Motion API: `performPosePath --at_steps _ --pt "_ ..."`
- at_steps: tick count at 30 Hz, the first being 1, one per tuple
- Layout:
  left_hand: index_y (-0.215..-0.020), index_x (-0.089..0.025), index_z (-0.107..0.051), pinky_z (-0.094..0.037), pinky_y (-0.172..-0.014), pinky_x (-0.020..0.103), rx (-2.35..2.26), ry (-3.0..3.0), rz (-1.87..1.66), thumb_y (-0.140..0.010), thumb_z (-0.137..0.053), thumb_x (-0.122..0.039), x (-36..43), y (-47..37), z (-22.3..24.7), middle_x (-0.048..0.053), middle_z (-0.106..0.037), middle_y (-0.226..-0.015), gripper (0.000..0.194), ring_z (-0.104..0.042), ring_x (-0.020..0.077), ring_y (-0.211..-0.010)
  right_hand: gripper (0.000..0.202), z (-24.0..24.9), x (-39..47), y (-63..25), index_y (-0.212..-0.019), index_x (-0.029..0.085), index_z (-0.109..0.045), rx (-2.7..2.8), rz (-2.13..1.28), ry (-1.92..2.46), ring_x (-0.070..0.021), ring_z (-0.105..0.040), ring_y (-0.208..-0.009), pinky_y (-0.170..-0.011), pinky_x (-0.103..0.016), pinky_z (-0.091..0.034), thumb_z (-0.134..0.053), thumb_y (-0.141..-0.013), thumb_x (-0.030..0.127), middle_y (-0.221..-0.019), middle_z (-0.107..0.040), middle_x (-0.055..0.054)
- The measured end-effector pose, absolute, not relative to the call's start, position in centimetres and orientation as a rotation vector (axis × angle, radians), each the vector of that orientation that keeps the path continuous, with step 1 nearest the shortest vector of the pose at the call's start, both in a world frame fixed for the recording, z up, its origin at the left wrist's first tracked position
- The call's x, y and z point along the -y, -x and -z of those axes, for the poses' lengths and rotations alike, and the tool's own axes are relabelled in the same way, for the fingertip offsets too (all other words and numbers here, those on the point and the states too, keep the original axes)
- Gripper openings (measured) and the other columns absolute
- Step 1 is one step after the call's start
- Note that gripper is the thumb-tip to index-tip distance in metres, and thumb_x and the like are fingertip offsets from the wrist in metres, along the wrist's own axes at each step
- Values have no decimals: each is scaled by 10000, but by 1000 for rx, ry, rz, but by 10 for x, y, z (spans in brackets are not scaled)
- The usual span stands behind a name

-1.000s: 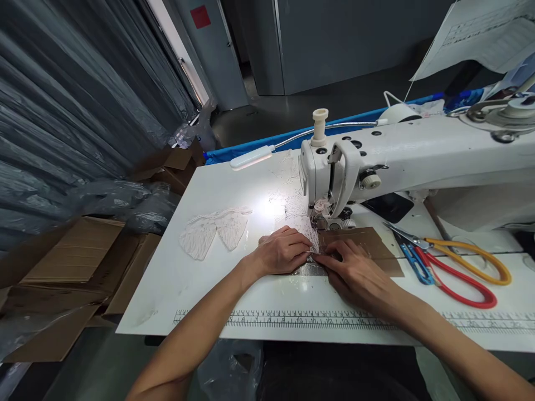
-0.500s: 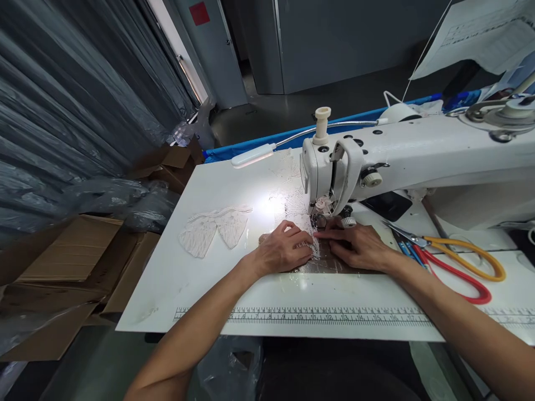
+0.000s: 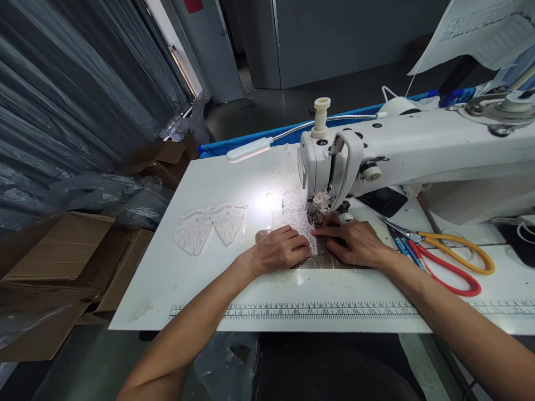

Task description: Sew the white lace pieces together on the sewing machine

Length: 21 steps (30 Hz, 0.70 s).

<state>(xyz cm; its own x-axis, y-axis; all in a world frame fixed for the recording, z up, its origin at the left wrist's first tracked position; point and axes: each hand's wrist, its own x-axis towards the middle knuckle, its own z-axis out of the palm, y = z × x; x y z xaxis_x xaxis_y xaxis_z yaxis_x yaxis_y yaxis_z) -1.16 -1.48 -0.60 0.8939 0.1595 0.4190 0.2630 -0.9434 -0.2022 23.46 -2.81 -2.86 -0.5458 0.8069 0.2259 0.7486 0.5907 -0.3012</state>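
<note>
White lace fabric (image 3: 292, 219) runs under the needle area of a white sewing machine (image 3: 320, 161). My left hand (image 3: 282, 249) rests on its near left part, fingers bent and pressed together over the edge. From the right, my right hand (image 3: 355, 242) reaches in close to the presser foot; its index fingertip touches the lace's right edge, while the thumb sits lower and apart. Some of its other fingers are hidden behind the machine's foot. Beneath both hands lies a brownish shiny plate (image 3: 330, 260). A separate white two-lobed lace piece (image 3: 209, 225) lies to the left.
Scissors with orange and red handles (image 3: 453, 248) lie right of my right hand, over blue pens (image 3: 403, 245). A lit lamp (image 3: 249, 150) hangs above the table. A printed ruler (image 3: 292, 311) lines the front edge. Cardboard boxes (image 3: 62, 245) stand at left.
The whole view has shifted slightly. My left hand's fingers have drawn closer together on the lace. My right hand stays beside the presser foot.
</note>
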Motion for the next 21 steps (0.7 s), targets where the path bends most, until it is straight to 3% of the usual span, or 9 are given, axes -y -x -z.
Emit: performPosePath --at_steps 5,10,21 --pt "-900 -138 -682 -502 -740 327 354 2932 405 -921 -502 -221 22 11 -1 82 -686 -929 199 -628 170 -773 392 26 30 -235 -1212 352 -679 2555 -195 1100 -212 -583 -803 -657 -313 -411 -536 -859 256 -1081 -636 -77" --pt "-882 -121 -696 -493 -730 349 381 3009 237 -848 -532 -280 20 9 -7 96 -658 -856 231 -615 194 -742 382 23 30 -235 -1200 302 -692 2566 -126 1027 -193 -588 -767 -655 -315 -429 -495 -880 232 -1071 -639 -87" --pt "-997 -135 -686 -465 -736 339 522 3068 302 -854 -521 -346 18 14 -8 78 -656 -944 304 -582 192 -764 374 24 30 -232 -1178 262 -700 2537 13 1062 -181 -569 -729 -609 -289 -428 -439 -914 217 -1066 -637 -93"
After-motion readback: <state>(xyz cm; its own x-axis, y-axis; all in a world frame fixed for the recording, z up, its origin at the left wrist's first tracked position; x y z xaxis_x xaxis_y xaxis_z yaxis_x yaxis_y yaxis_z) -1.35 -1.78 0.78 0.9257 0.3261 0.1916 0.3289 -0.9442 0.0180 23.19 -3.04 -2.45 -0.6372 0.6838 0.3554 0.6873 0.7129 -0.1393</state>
